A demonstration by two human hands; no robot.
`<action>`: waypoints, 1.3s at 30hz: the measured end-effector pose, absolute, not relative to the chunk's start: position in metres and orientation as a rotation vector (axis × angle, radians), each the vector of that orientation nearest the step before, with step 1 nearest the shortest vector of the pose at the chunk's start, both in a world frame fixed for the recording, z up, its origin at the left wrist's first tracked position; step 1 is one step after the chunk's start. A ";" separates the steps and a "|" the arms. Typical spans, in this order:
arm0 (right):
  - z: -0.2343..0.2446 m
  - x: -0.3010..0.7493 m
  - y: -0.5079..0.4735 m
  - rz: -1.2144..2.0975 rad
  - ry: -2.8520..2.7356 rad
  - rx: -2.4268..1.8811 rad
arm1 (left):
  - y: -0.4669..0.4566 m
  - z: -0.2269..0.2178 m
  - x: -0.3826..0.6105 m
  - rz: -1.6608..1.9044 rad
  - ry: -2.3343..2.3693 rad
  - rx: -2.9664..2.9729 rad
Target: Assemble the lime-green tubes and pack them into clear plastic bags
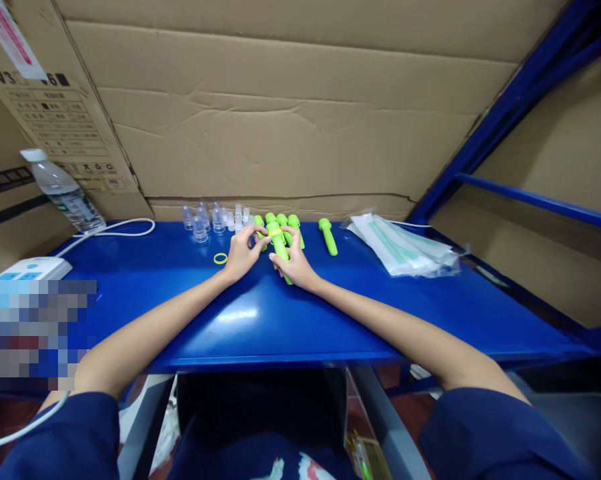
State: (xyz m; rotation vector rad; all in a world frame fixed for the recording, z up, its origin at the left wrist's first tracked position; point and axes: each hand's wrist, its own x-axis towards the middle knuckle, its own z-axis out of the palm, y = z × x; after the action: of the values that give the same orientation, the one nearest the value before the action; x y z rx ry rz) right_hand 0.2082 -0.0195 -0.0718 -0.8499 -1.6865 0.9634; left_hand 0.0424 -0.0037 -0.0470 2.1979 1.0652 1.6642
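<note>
Handle over blue table, cardboard behind

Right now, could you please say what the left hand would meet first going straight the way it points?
The left hand would probably first meet the green handle held by the right hand; whether they touch is hard to tell.

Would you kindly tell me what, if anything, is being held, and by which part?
The right hand holds a green handle by its shaft; the left hand appears to touch its yellow band.
</note>
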 end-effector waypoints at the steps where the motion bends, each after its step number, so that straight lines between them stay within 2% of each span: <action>1: -0.072 0.208 -0.020 0.962 -1.685 -0.854 | -0.004 -0.047 0.042 1.661 1.061 2.201; 17: -0.070 0.208 -0.019 0.918 -1.688 -0.839 | -0.002 -0.046 0.041 1.662 0.954 2.298; 25: -0.069 0.208 -0.021 0.746 -1.729 -0.841 | -0.003 -0.048 0.044 1.727 0.963 2.279; 39: -0.067 0.210 -0.022 0.840 -1.709 -0.851 | -0.006 -0.048 0.043 1.610 0.860 2.332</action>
State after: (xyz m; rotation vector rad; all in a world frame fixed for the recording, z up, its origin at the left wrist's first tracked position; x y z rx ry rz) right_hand 0.2098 -0.0217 -0.0667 -0.8505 -1.7087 0.8401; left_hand 0.0430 -0.0058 -0.0476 2.3323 0.8599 1.6099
